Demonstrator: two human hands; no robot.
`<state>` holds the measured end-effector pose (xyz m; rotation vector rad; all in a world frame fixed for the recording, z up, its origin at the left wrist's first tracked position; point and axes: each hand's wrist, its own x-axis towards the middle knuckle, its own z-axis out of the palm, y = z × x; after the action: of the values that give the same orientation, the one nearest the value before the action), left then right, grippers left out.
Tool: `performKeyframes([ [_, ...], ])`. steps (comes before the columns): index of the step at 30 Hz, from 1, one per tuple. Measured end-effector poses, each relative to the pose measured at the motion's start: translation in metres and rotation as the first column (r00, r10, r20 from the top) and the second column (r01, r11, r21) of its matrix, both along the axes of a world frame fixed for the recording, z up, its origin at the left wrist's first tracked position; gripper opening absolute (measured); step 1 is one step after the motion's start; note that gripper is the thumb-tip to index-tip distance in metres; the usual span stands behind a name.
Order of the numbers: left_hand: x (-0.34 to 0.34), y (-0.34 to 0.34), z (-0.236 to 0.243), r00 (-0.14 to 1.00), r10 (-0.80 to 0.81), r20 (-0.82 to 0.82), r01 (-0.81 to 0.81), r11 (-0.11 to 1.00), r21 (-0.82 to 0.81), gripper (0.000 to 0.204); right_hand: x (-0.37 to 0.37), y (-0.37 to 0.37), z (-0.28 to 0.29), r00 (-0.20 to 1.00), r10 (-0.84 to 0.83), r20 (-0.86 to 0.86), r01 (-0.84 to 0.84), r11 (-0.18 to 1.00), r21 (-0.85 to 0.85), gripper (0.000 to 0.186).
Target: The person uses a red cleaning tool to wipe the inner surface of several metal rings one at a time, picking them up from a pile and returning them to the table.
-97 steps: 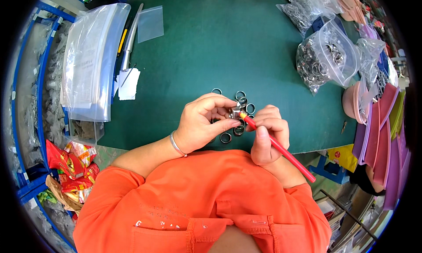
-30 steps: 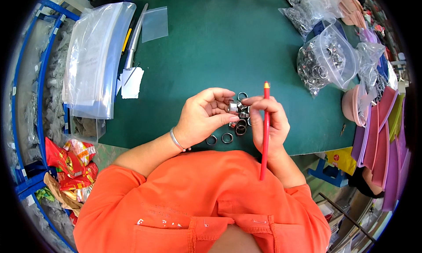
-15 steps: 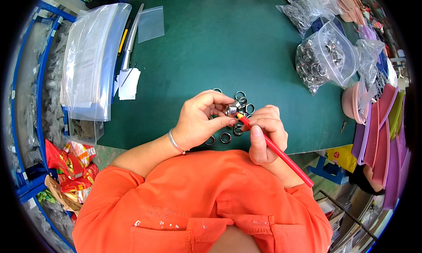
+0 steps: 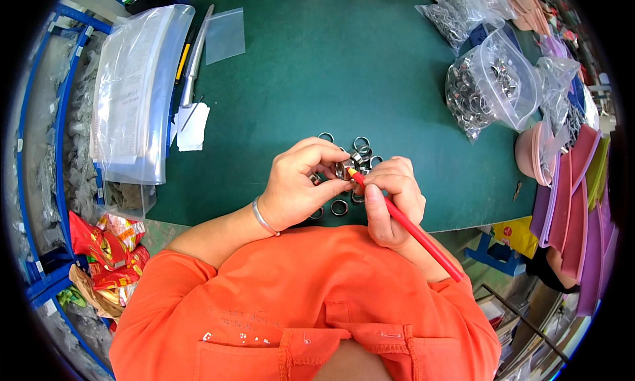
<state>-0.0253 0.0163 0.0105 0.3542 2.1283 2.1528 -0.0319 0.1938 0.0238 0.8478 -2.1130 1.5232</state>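
Observation:
My left hand (image 4: 296,181) pinches a shiny metal ring (image 4: 342,169) between thumb and fingertips, just above the table. In my right hand (image 4: 397,204) is a long red pencil (image 4: 423,238), held slantwise near its yellowish tip. The tip meets the ring or lies right at its opening; contact is too small to make out. Several loose metal rings lie around and beneath my hands, among them a dark-edged ring (image 4: 339,208) and another ring (image 4: 361,143). My fingers hide some of them.
On the green table (image 4: 317,70), a clear bag of rings (image 4: 473,93) stands right, beside a pink cup (image 4: 531,157). Plastic-sleeved papers (image 4: 135,96), a tapered metal rod (image 4: 194,63), a white paper piece (image 4: 193,127) and a small clear bag (image 4: 225,36) lie left. Pink and purple strips (image 4: 574,209) hang far right.
My right hand has shifted slightly left with the pencil, bringing its tip further over toward the ring. The ring in my left hand has turned a little.

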Motion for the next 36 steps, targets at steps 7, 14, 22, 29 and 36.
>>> performKeyframes([
  [7, 0.000, 0.001, 0.001, 0.999, 0.036, -0.035, -0.036, 0.999, -0.015, 0.034, 0.002, -0.001, -0.006, 0.997, 0.064, 0.036, -0.061, 0.994, -0.086, 0.014],
  [14, -0.007, 0.001, 0.010, 0.986, 0.019, -0.168, -0.061, 0.967, -0.248, 0.042, 0.006, -0.011, -0.022, 0.947, -0.019, 0.320, 0.080, 0.980, -0.180, 0.025],
  [22, -0.022, -0.012, -0.016, 0.956, -0.149, -0.252, -0.093, 0.660, -0.746, 0.033, 0.002, -0.001, -0.006, 0.759, 0.170, 0.628, 0.166, 0.883, -0.440, 0.023],
  [29, -0.020, -0.008, -0.014, 0.932, -0.080, -0.355, -0.141, 0.820, -0.554, 0.016, 0.006, 0.003, -0.010, 0.811, 0.125, 0.572, 0.162, 0.891, -0.424, 0.026],
  [36, -0.008, -0.014, -0.003, 0.968, -0.071, 0.241, 0.036, 0.988, 0.147, 0.031, -0.059, 0.058, 0.020, 0.838, -0.348, -0.421, 0.346, 0.935, -0.084, 0.029],
])
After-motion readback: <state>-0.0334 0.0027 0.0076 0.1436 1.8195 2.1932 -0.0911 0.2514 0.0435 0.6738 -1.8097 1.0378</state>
